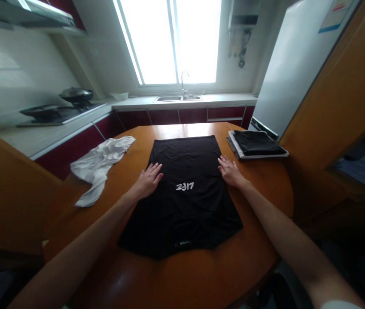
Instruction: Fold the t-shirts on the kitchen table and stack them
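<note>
A black T-shirt [185,214] with white lettering lies spread flat on the wooden table, its neck end toward me and its hem toward the window. On its left edge rests my left hand [148,180], fingers stretched out over the cloth. My right hand [230,171] lies at the opposite edge, fingers extended, with the fingertips touching the fabric. Neither hand grips anything.
A crumpled white garment [100,165] lies on the left of the wooden table [182,279]. At the back right is a stack of folded clothes [256,143], black on top. Beyond are a sink [177,98], a stove with pans [76,95] and a fridge [288,64].
</note>
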The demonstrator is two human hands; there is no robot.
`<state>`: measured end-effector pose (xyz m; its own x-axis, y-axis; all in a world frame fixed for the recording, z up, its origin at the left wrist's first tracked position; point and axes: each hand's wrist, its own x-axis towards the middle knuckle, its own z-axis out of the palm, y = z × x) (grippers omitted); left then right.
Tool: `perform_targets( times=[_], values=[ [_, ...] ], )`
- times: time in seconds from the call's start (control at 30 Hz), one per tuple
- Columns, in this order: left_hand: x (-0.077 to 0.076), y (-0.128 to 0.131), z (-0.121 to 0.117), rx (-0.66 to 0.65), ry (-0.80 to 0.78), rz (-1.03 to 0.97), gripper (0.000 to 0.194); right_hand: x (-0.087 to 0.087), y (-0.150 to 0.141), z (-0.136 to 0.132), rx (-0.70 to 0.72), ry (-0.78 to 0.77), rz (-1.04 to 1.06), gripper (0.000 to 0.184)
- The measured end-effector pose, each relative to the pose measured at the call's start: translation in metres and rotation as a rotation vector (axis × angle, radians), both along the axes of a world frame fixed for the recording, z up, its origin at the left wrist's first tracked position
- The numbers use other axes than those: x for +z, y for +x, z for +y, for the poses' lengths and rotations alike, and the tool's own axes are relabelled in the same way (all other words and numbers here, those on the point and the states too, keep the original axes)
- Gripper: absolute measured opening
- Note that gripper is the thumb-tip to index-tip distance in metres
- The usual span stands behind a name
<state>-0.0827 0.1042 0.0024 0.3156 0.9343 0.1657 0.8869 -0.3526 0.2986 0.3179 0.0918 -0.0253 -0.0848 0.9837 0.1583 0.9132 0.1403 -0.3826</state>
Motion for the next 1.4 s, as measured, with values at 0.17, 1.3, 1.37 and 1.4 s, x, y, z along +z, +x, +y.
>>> perform_targets(
  times=[0.17, 1.3, 1.37, 1.4],
  values=[
    [-0.011, -0.044, 0.013, 0.173, -0.017, -0.060, 0.059, 0.002, 0.010, -0.007, -0.009, -0.205, -0.115, 0.061],
    [-0.017, 0.012, -0.028, -0.256, -0.028, -0.215, 0.050, 0.045, -0.044, -0.172, 0.395, 0.023, -0.125, 0.007],
    [-0.016, 0.014, -0.028, -0.256, -0.035, -0.218, 0.050, 0.041, -0.035, -0.184, 0.383, 0.052, -0.147, 0.005],
    [-0.015, 0.014, -0.028, -0.255, -0.040, -0.219, 0.051, 0.039, -0.032, -0.189, 0.378, 0.065, -0.169, 0.008]
  ],
)
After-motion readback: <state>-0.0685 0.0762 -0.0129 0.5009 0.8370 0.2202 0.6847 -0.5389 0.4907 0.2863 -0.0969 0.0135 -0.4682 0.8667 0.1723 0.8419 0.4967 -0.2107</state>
